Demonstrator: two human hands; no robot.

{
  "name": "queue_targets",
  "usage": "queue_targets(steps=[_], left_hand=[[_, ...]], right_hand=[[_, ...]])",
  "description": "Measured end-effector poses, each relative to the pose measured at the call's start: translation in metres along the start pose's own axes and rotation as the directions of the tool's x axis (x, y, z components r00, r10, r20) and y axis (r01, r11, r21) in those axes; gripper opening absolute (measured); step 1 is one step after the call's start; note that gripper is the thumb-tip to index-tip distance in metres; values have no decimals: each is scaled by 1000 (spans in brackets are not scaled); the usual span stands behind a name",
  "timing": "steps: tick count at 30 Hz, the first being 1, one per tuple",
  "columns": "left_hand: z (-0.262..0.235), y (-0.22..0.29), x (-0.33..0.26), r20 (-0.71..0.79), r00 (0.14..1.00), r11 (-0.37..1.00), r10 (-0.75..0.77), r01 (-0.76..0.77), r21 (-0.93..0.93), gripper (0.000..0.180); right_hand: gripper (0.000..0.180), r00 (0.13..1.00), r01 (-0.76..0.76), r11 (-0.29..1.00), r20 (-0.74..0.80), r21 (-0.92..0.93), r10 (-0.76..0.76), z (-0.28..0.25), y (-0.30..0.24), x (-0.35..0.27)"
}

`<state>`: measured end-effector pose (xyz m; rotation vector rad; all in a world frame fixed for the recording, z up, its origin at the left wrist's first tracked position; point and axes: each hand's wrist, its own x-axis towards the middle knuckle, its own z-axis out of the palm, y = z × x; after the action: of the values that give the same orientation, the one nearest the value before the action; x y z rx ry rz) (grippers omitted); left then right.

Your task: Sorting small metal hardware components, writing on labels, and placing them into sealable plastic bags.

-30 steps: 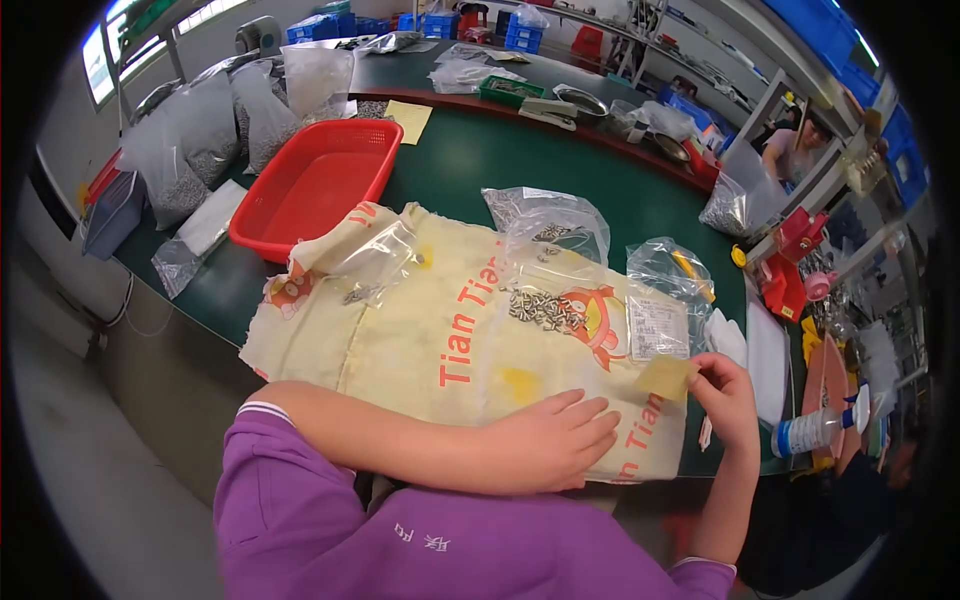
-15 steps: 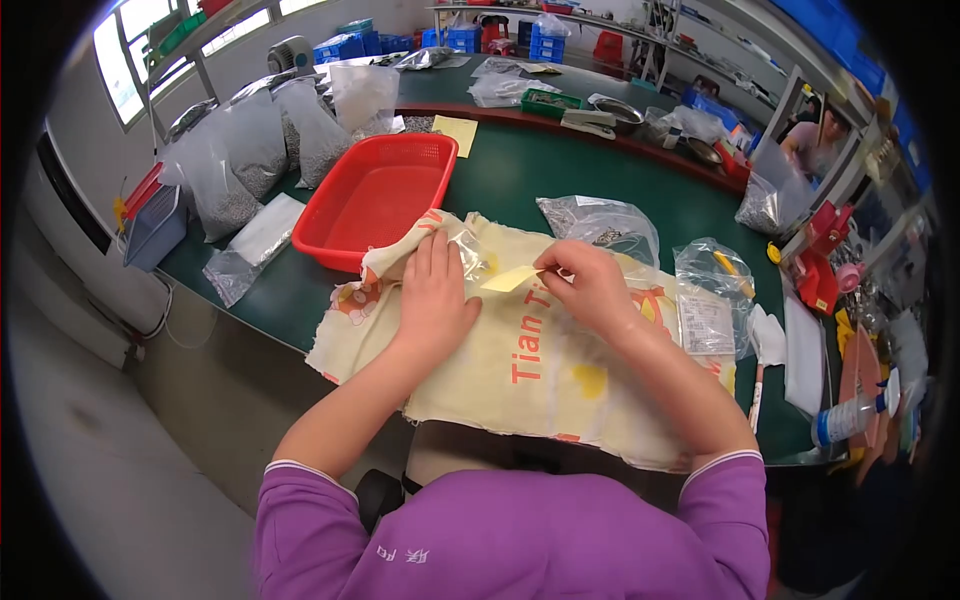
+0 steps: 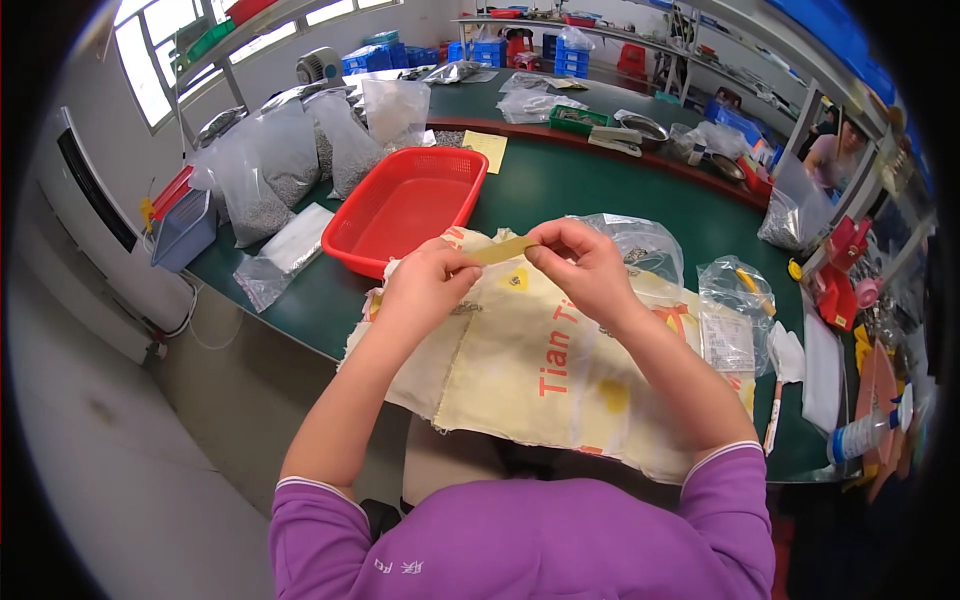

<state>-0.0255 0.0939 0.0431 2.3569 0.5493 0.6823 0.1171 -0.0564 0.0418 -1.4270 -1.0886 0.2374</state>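
A narrow yellow paper strip (image 3: pixel 502 250) is stretched between my two hands, above the cloth. My left hand (image 3: pixel 428 285) pinches its left end, and my right hand (image 3: pixel 585 262) grips the other end between thumb and fingers. Beneath them a cream cloth (image 3: pixel 500 375) with red lettering and yellow patches covers the near edge of the table. Small dark bits (image 3: pixel 466 308) lie on the cloth by my left hand, too small to name. Just beyond my right hand lies a clear plastic bag (image 3: pixel 640 238) with small metal-looking pieces inside.
A red plastic basket (image 3: pixel 345 245) stands beyond my left hand. Several filled clear bags (image 3: pixel 285 165) line the far left. To the right lie a labelled clear bag (image 3: pixel 728 340), a white-headed brush-like tool (image 3: pixel 786 358) and a clear bottle (image 3: pixel 860 436) with a blue label.
My left hand has risen off the cloth and taken the strip's left end. The strip has come up and turned more level. The whole view has shifted slightly.
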Motion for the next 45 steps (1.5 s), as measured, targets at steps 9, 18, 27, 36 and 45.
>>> queue_targets(steps=[9,18,27,36,45], left_hand=[[-22,4,2,175,981,940,-86,138,-312,18],[-32,22,6,108,982,912,-158,186,-366,19],[-33,25,15,125,981,887,-151,190,-422,20],[-36,17,30,195,969,827,-153,234,-511,20],[-40,35,41,234,970,887,-70,168,-429,19]], right_hand=[[5,911,410,747,200,-522,-361,-5,-25,8],[8,807,538,377,331,-754,-489,4,-41,15],[7,807,561,321,418,-763,-416,0,-50,23],[13,720,681,264,559,-683,-410,-2,-49,31],[13,738,672,310,646,-673,-198,-1,-48,35]])
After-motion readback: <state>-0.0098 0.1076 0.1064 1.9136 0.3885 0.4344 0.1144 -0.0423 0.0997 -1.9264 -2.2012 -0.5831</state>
